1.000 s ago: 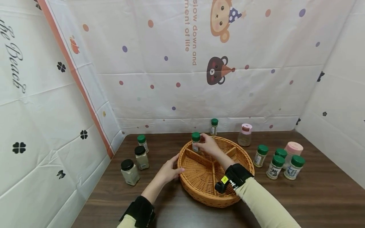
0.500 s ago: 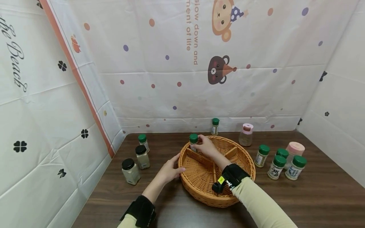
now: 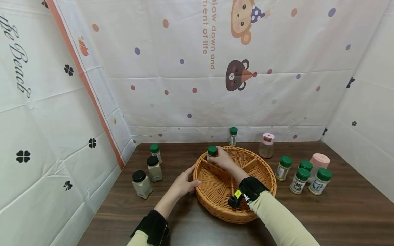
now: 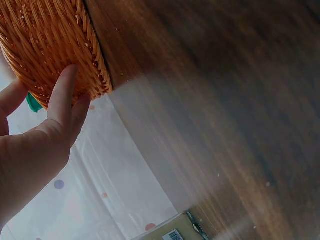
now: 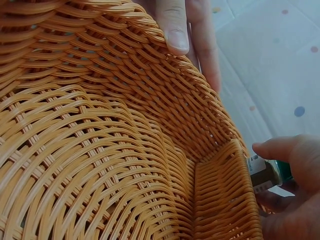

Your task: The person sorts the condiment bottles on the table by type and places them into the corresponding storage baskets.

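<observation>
My right hand reaches over the round wicker basket and grips a small spice jar with a green cap. The jar stands upright in the back-left compartment, its lower part hidden behind the woven divider. In the right wrist view, the thumb and fingers close around the jar beside that divider. My left hand holds the basket's left side. Its thumb lies over the rim in the right wrist view, while its fingers lie along the outer wall in the left wrist view.
Left of the basket stand two black-lidded jars and a green-capped jar. Behind are another green-capped jar and a pink-lidded jar. Several green-capped jars and a larger pink-lidded one cluster right.
My right hand has shifted the jar slightly left, then back right and lower, so more of its body is hidden behind the divider. The left hand stays on the basket.
</observation>
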Demonstrator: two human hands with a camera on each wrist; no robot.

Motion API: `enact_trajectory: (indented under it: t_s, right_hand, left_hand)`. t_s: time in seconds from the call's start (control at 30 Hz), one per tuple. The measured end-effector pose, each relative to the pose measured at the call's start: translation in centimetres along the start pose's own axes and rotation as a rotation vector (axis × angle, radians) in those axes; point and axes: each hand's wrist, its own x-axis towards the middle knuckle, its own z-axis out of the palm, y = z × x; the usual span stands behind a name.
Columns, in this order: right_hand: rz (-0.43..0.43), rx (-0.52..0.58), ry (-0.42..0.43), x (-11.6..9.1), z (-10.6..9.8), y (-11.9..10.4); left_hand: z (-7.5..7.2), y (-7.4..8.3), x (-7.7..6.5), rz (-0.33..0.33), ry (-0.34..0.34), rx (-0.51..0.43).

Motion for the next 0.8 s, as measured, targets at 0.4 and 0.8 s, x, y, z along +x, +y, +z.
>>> enact_trajectory:
  t_s: [0.4, 0.8]
  right_hand:
    - [0.016, 0.072, 0.004, -0.5, -0.9, 0.0]
    - [0.008, 0.089, 0.007, -1.0, -1.7, 0.5]
  left_hand:
    - [0.0, 0.0, 0.0, 0.006, -0.009, -0.016]
    - [0.1, 0.1, 0.0, 0.001, -0.005, -0.014]
